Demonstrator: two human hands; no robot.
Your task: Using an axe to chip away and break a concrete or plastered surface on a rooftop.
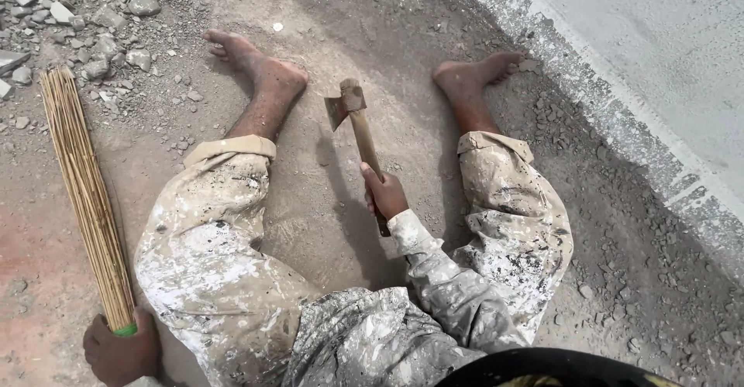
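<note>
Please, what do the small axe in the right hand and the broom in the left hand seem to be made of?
Axe: the head looks like dull grey, worn metal, the handle like pale bare wood with a matt surface. Broom: a bundle of thin, straw-coloured sticks, probably dried plant stems, bound by a green band that is likely plastic.

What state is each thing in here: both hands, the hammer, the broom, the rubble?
right hand: closed around the hammer's wooden handle.
hammer: held raised above the floor between the legs, head up.
left hand: gripping the broom's bound end.
stick broom: lying along the floor, bristles pointing away from the person.
rubble: loose stones scattered at top left.
floor: dusty and rough.
</note>
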